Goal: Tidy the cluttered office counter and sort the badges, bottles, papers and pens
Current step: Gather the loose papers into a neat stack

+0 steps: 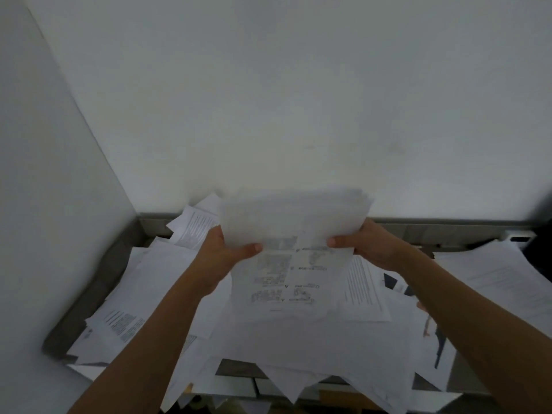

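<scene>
Left hand: the left hand (216,258) gripped the left edge of a blurred stack of white printed paper sheets (295,225); thumb across the front
Right hand: the right hand (370,245) gripped the right edge; thumb likewise
Stack: held above the grey bench (98,282)
Bench: strewn with loose white printed sheets (161,276); some overhung the near edge
</scene>
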Motion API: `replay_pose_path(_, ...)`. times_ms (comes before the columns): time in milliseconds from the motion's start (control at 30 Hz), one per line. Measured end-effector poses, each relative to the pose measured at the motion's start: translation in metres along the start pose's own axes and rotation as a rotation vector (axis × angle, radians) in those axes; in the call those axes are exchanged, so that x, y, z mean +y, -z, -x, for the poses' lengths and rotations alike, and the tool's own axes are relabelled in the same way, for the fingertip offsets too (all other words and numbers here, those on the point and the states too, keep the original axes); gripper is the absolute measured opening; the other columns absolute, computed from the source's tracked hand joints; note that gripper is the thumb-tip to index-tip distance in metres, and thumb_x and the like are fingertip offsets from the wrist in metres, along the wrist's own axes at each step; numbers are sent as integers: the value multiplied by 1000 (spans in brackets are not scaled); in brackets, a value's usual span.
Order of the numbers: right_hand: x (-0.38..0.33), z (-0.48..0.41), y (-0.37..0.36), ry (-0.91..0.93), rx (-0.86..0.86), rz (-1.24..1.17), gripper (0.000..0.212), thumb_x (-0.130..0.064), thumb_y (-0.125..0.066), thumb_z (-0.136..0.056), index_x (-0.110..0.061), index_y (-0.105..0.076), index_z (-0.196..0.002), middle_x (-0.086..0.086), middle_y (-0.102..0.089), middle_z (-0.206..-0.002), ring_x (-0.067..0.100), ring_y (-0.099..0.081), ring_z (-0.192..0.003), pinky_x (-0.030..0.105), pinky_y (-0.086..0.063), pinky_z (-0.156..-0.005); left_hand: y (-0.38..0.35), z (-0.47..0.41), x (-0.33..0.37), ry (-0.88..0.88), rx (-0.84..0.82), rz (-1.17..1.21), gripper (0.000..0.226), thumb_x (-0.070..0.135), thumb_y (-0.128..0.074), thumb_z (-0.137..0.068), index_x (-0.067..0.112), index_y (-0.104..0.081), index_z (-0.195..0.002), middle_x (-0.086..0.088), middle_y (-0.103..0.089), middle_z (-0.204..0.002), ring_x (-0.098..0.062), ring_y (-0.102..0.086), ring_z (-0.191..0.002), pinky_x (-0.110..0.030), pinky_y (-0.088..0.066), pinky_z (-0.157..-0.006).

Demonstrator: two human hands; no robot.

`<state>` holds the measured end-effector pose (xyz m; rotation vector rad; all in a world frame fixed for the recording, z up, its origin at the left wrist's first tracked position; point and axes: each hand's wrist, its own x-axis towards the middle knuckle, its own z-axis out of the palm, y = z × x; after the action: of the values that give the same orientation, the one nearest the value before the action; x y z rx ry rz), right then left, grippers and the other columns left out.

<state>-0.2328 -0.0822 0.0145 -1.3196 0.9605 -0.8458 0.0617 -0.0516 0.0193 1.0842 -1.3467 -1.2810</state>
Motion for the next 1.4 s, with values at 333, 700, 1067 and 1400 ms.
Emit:
replay_pose_path(333, 7, -6, -22, 87, 74, -76, 43, -6, -76, -75, -5, -65, -117, 17, -69, -113, 36, -67, -104, 51, -56, -85, 0, 0, -8, -46, -1, 98, 43, 6, -78, -68, 9, -67, -110, -17, -71, -107, -34, -69, -97, -49, -58, -77)
replay_pose_path(700, 38, 23, 9, -117, 59, 10, 40, -17, -72, -82, -13, -64, -122, 8, -71, -116, 29, -68, -105, 49, -55, -88, -42, -24, -24, 109, -10, 223, 42, -4, -71, -78, -3, -61, -119, -21, -67, -115, -39, -65, -105, -54, -55, -84)
replay_pose_path(1067, 42, 113, 192, -322, 416, 170, 30, -14, -76, -80, -4, -70, -107, 15, -75, -95, 33, -73, -86, 49, -58, -80, -236, -69, -65, 400, -74, 224, 36, -5, -54, -89, 9, -58, -123, -11, -68, -115, -28, -68, -97, -37, -58, -73)
replay_pose_path(1400, 83, 194, 355, -521, 545, 375, 24, -7, -76, -80, -6, -69, -103, 12, -74, -88, 27, -72, -78, 31, -57, -63, -421, -73, -127, 624, -214, 181, 48, -6, -59, -80, 12, -57, -125, -13, -71, -109, -30, -71, -91, -41, -60, -74)
